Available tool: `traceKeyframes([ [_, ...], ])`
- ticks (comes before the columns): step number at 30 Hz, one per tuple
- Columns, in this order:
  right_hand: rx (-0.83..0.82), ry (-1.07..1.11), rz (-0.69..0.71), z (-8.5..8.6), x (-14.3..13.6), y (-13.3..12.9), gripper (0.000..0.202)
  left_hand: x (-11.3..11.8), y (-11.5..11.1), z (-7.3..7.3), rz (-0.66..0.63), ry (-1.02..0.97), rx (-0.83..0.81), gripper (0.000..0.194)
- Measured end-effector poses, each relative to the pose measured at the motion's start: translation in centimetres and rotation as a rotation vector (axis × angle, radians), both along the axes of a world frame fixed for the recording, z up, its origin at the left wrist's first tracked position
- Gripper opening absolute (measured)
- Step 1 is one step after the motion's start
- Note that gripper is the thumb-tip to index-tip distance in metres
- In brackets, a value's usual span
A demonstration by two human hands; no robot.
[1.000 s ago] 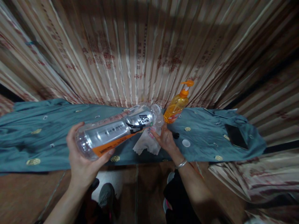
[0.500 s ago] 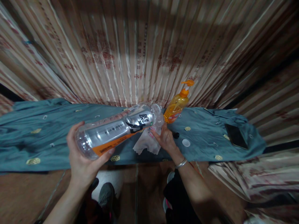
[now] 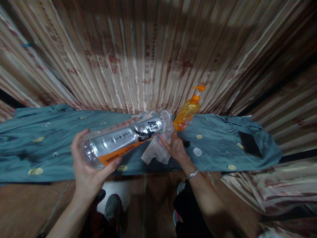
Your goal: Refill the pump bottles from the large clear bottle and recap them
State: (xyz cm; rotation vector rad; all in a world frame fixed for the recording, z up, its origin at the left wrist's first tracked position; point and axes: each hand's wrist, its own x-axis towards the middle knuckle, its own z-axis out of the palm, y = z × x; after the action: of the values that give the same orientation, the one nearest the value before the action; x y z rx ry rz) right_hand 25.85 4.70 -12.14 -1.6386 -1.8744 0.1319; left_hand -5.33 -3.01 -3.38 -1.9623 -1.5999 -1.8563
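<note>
My left hand (image 3: 90,165) is wrapped round the base of a large clear drink bottle (image 3: 121,140) with a silver and orange label. The bottle lies tilted across the view, its open mouth to the right. Right at that mouth is a smaller clear plastic bottle (image 3: 169,128), partly hidden, with my right hand (image 3: 177,147) closed round it. A white tissue (image 3: 156,153) lies beneath the two bottles. Just behind my right hand stands an orange pump bottle (image 3: 186,114), part full of orange liquid.
A teal patterned cloth (image 3: 69,132) covers the long surface. Right of my right hand are a small black object (image 3: 186,143) and a round white cap (image 3: 197,151). A dark phone (image 3: 250,144) lies farther right. Pleated curtains (image 3: 133,59) hang behind.
</note>
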Motion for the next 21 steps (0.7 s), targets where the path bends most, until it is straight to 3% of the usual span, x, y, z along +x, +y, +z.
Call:
traceKeyframes([
  [21,-0.032,-0.022,-0.028,0.38,-0.13,-0.05,0.071,0.02,0.0,0.04,0.009,0.011,0.008,0.109],
])
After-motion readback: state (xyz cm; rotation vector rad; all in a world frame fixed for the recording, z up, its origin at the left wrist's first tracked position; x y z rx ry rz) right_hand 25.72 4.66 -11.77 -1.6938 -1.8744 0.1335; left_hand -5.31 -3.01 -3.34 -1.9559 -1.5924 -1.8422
